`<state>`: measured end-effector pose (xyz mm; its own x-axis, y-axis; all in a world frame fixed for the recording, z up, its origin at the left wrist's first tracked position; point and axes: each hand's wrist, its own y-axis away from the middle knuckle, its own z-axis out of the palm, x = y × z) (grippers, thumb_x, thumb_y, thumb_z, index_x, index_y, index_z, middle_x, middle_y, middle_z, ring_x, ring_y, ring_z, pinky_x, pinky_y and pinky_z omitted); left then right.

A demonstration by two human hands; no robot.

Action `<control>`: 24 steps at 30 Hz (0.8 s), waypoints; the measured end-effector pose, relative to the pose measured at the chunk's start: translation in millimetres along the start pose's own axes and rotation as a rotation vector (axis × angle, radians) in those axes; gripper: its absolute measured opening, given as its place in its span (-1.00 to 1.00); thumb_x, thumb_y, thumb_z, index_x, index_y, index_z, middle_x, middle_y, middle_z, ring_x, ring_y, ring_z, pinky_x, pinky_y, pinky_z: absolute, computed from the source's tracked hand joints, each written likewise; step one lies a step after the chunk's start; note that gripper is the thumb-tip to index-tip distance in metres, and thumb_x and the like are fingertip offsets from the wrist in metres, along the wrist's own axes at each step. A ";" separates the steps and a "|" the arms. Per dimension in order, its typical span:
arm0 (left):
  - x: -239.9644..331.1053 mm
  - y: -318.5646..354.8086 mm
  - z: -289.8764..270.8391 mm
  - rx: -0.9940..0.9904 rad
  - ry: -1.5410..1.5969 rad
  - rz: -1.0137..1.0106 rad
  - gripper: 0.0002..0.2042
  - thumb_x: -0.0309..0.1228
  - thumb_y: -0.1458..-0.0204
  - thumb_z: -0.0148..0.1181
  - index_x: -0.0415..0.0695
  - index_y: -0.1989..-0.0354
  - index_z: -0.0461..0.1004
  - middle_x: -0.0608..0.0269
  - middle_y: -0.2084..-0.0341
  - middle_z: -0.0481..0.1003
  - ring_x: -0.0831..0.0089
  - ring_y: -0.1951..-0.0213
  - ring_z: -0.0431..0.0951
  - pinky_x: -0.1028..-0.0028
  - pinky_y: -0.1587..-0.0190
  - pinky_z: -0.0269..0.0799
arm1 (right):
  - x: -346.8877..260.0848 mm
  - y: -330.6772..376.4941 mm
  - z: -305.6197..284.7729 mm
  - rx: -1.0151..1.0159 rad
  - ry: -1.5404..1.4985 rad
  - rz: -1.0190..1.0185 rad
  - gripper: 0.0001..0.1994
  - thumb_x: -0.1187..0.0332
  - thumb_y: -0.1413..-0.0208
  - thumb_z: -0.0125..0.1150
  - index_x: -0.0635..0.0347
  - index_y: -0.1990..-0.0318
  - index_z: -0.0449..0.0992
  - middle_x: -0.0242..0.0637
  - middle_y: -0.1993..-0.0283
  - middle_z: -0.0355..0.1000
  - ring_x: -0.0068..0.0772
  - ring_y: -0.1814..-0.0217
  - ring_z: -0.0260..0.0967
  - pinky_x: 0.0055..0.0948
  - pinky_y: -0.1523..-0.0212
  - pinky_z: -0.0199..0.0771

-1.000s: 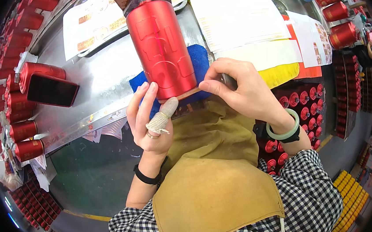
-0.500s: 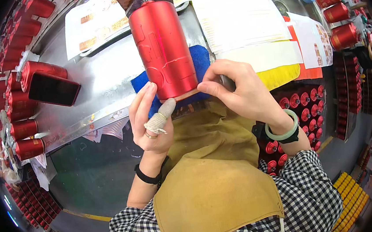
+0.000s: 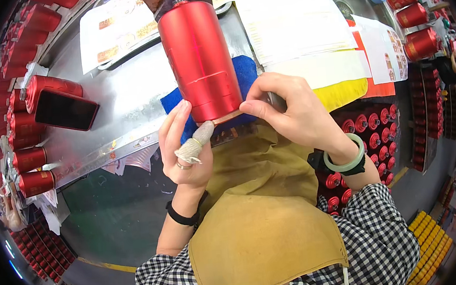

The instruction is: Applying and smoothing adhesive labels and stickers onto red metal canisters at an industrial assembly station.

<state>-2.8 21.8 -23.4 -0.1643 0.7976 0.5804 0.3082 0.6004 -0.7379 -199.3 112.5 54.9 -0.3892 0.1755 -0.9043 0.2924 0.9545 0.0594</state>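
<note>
Phone (image 3: 66, 109) is leaning by red cans (image 3: 52, 86), far left. Left hand (image 3: 185, 161) is touching the canister's (image 3: 202, 63) near end, fingers and thumb apart, presumably steadying it. Blue cloth (image 3: 246, 70) is lying beneath, likely as padding. Right hand (image 3: 292, 107) is resting at the near end's right; cannot tell whether it is pinching anything. Canister is showing satin red, mostly smooth, raised lines nearer the hands.

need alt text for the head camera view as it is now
A person's left hand and right hand are at the near end of a red cylinder, with blue cloth beneath it. A dark-screened phone is at left; white papers lie at right.
</note>
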 end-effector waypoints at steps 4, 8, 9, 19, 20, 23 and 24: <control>12.1 -16.3 -6.4 -0.139 -0.188 0.191 -0.59 -0.71 0.10 0.50 -0.38 0.01 0.60 -0.07 -0.04 0.62 0.02 -0.11 0.60 0.18 -0.12 0.59 | -0.5 0.4 -0.5 -0.007 -0.007 0.017 -0.79 0.34 -0.22 0.40 0.35 0.31 0.60 -0.14 0.44 0.48 -0.31 0.49 0.40 -0.34 0.38 0.41; 3.8 -13.7 1.8 -0.094 0.000 0.134 -0.57 -0.71 0.07 0.48 -0.35 -0.04 0.58 -0.07 -0.08 0.58 0.07 -0.13 0.59 0.23 -0.15 0.61 | 2.7 -0.5 2.9 0.019 0.004 -0.034 -0.78 0.34 -0.22 0.40 0.36 0.31 0.60 -0.14 0.45 0.47 -0.32 0.50 0.40 -0.34 0.38 0.41; 4.3 -11.0 1.1 -0.087 0.041 0.092 -0.55 -0.73 0.04 0.45 -0.38 -0.09 0.55 -0.12 -0.15 0.53 0.09 -0.14 0.59 0.24 -0.20 0.60 | -0.8 -0.5 1.9 -0.004 -0.011 0.000 -0.78 0.33 -0.22 0.40 0.36 0.31 0.59 -0.15 0.45 0.47 -0.33 0.49 0.40 -0.34 0.38 0.41; 12.9 -14.4 -7.2 -0.095 -0.182 0.131 -0.63 -0.69 0.02 0.44 -0.44 0.00 0.55 -0.07 -0.02 0.62 -0.02 -0.06 0.63 0.19 -0.07 0.63 | 1.2 -2.1 1.8 -0.004 -0.003 0.003 -0.77 0.32 -0.22 0.40 0.36 0.32 0.59 -0.15 0.45 0.48 -0.34 0.49 0.40 -0.35 0.39 0.40; 15.7 -16.0 -6.6 -0.139 -0.239 0.157 -0.63 -0.68 0.02 0.45 -0.44 0.01 0.56 -0.03 -0.01 0.63 0.00 -0.04 0.64 0.19 -0.05 0.63 | 2.0 -2.0 1.6 -0.004 -0.002 0.004 -0.77 0.32 -0.22 0.40 0.36 0.32 0.59 -0.15 0.45 0.48 -0.34 0.49 0.40 -0.35 0.39 0.40; 5.6 -17.7 -4.7 -0.167 -0.131 0.199 -0.64 -0.67 0.05 0.49 -0.35 0.03 0.61 -0.05 -0.10 0.58 0.00 -0.14 0.59 0.19 -0.12 0.59 | 0.4 -0.8 2.4 0.006 -0.016 0.009 -0.77 0.33 -0.22 0.39 0.35 0.32 0.58 -0.15 0.45 0.48 -0.32 0.48 0.40 -0.35 0.38 0.40; 2.8 -18.3 -4.9 -0.169 -0.098 0.247 -0.63 -0.67 0.03 0.48 -0.35 0.01 0.60 -0.07 -0.12 0.57 0.02 -0.15 0.58 0.20 -0.14 0.59 | -1.5 -0.2 2.7 -0.008 -0.030 0.011 -0.78 0.33 -0.22 0.39 0.35 0.32 0.58 -0.15 0.45 0.47 -0.32 0.48 0.40 -0.35 0.37 0.41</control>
<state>-4.3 12.8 -6.5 -0.1523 0.9250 0.3481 0.4998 0.3759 -0.7803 -196.4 111.4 55.1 -0.3592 0.1790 -0.9159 0.2894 0.9544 0.0731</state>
